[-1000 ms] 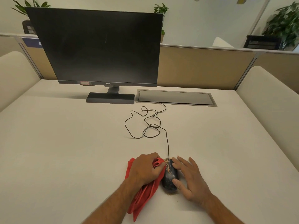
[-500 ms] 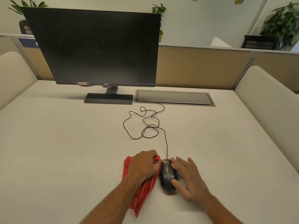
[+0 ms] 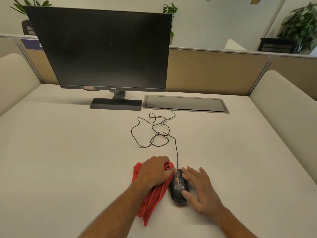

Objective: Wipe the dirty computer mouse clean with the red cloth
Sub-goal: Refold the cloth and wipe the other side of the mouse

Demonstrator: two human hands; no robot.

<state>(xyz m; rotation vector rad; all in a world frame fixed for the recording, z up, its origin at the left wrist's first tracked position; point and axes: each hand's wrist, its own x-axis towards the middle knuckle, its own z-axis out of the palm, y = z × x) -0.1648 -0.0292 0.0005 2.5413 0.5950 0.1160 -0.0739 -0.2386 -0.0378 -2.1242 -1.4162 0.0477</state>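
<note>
I am looking down at the desk (image 3: pixel 68 160), where the black computer mouse (image 3: pixel 178 188) is lying near the front edge, between my two hands, its top speckled and streaked with orange-brown grime and a few crumbs sitting on the desk at its near end. My left hand (image 3: pixel 155 172) is curling its fingers into the red cloth (image 3: pixel 151 201), bunching it and pressing it against the left side of the mouse near the front; the rest of the cloth is trailing back under my forearm toward me. My right hand (image 3: pixel 202 189) is lying with fingers straight and spread, holding nothing closed: the thumb is resting on the near right part of the mouse and the index fingertip is touching its front right edge, bracing it. The mouse cable (image 3: pixel 159 133) is running away from the mouse's nose in loose loops to the grey cable hatch (image 3: pixel 187 103) set in the desk. The dark monitor (image 3: pixel 103 50) is standing beyond, to the left of the hatch.
</note>
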